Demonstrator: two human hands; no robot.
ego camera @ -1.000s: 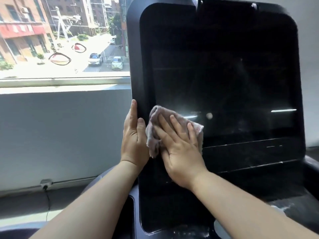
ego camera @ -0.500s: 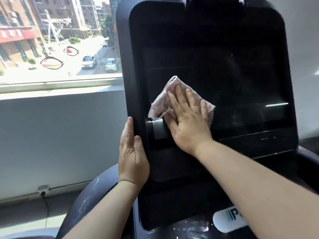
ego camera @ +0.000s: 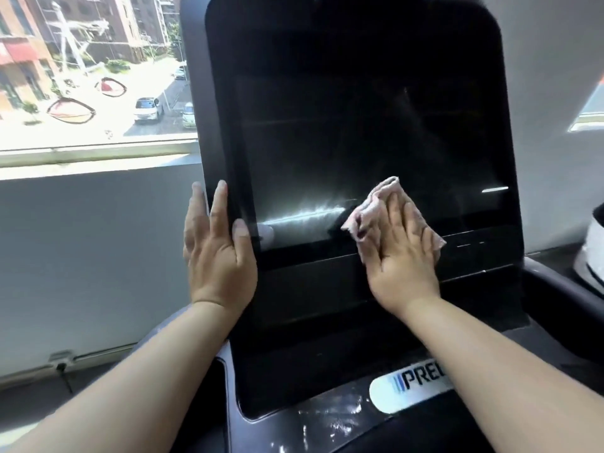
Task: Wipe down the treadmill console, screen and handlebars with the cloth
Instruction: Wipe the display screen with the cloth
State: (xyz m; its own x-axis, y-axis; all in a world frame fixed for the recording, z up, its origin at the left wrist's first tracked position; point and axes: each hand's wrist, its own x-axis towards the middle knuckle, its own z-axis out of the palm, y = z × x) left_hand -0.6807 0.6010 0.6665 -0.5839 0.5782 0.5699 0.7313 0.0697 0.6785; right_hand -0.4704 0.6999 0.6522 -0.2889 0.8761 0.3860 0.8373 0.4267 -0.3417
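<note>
Our right hand (ego camera: 400,256) has swept across since half a second ago: back then the cloth sat left of the screen's middle and higher, now it is over toward the lower right. The fingers (ego camera: 394,220) lie flat and close together, pressing the pinkish cloth (ego camera: 376,204) against the glass, palm down on top of it. Nothing is pinched; the rag is simply pinned under the open hand, its crumpled edges sticking out above the fingertips and to both sides.

Our left hand (ego camera: 217,253) has climbed a little higher up the frame too. Its fingers are extended and slightly spread, wrapped over the left edge of the screen (ego camera: 359,109), the thumb resting on the front bezel and the other fingertips reaching up along the side.

Further out we see a bright smeared streak on the dark glass between the two hands. Below the screen the console (ego camera: 327,420) shows whitish marks and an oval logo badge (ego camera: 402,390), partly covered by our right forearm. At left, a window (ego camera: 81,76) looks onto a sunny street with parked cars.
</note>
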